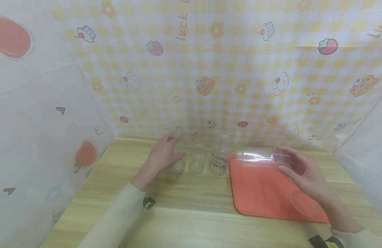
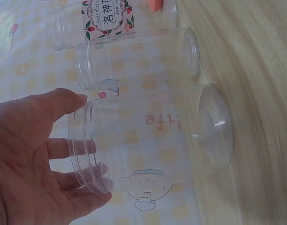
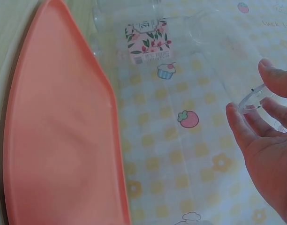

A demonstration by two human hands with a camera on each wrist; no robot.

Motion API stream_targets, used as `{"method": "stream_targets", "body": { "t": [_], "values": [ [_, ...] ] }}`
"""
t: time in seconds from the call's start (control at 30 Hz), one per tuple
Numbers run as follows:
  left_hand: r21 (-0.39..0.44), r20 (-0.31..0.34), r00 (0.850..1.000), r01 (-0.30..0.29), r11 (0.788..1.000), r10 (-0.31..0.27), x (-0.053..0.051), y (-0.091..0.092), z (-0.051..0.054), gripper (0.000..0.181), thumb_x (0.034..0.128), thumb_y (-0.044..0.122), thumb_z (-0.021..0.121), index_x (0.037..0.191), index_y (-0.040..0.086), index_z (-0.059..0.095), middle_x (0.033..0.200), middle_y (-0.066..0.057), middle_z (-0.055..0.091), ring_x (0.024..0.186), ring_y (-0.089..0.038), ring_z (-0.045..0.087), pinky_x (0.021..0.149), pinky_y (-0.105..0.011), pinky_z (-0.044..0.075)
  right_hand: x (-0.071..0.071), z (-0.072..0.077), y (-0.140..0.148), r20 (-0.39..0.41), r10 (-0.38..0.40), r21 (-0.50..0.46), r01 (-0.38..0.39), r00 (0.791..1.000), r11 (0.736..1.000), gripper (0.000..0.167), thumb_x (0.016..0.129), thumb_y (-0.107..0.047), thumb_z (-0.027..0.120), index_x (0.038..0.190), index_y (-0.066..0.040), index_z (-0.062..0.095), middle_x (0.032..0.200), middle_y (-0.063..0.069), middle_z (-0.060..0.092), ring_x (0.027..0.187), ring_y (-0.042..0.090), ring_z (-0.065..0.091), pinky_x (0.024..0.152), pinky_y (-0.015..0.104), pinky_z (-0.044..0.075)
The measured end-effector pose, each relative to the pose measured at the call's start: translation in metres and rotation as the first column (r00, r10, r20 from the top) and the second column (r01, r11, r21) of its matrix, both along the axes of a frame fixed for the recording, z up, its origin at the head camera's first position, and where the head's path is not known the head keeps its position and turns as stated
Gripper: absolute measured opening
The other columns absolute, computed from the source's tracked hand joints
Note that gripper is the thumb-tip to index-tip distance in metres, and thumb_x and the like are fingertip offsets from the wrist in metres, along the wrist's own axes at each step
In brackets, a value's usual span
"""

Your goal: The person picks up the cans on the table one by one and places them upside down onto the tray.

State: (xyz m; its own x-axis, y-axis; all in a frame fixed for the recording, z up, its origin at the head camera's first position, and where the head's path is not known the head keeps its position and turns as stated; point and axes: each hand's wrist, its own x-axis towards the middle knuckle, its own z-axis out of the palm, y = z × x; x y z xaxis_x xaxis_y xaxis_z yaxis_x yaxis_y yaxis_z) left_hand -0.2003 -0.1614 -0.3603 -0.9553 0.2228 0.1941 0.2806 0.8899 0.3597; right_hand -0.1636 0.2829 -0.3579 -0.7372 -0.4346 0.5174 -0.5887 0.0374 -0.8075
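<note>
My left hand (image 1: 164,153) holds a clear jar (image 2: 153,136) by its threaded rim, thumb on one side and fingers on the other. That jar stands upright on the table. Beside it stand a second clear jar (image 1: 197,160) and a clear jar with a pink floral label (image 1: 220,161). My right hand (image 1: 302,172) grips one end of another clear jar (image 1: 256,157), which lies sideways over the back edge of the orange tray (image 1: 256,196). Its threaded neck points left, toward the labelled jar. In the right wrist view, part of my right hand (image 3: 270,145) is cut off.
A clear round thing (image 1: 304,204), possibly a lid, lies on the tray's right part. The wooden table (image 1: 184,220) ends at the back against a yellow checked cloth (image 1: 234,103) with printed figures. White printed sheets (image 1: 54,137) stand at the sides.
</note>
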Motion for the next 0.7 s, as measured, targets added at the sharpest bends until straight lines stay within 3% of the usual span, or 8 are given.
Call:
{"method": "stream_targets", "body": {
  "t": [0.2,0.53,0.7],
  "values": [
    [0.003,0.009,1.0,-0.005,1.0,0.005,0.001,0.001,0.001,0.062,0.0957,0.036,0.071,0.146,0.004,0.053,0.145,-0.025,0.047,0.128,-0.043,0.048,0.099,-0.056,0.049,-0.001,0.001,0.005,-0.004,-0.031,0.02,0.031,1.0,0.999,0.064,0.084,0.032,0.056,0.143,0.015,0.041,0.14,0.012,0.057,0.124,0.014,0.058,0.093,0.027,0.052],
    [0.008,0.004,1.0,-0.002,1.0,0.002,0.001,0.001,-0.001,0.063,0.0955,0.035,0.072,0.146,0.004,0.052,0.146,-0.026,0.046,0.129,-0.043,0.047,0.1,-0.056,0.048,-0.002,0.003,0.01,0.026,-0.002,0.007,0.002,1.0,1.0,0.064,0.084,0.033,0.055,0.144,0.015,0.04,0.139,0.009,0.058,0.124,0.014,0.059,0.09,0.03,0.054],
    [0.003,-0.013,1.0,0.012,1.0,-0.012,0.001,0.001,-0.001,0.063,0.0952,0.035,0.072,0.144,0.001,0.053,0.145,-0.027,0.047,0.128,-0.043,0.048,0.1,-0.055,0.049,-0.003,0.004,0.015,0.038,-0.021,0.049,0.019,0.999,0.999,0.066,0.084,0.032,0.055,0.145,0.013,0.039,0.141,0.01,0.055,0.12,0.014,0.061,0.089,0.031,0.055]
  ]
}}
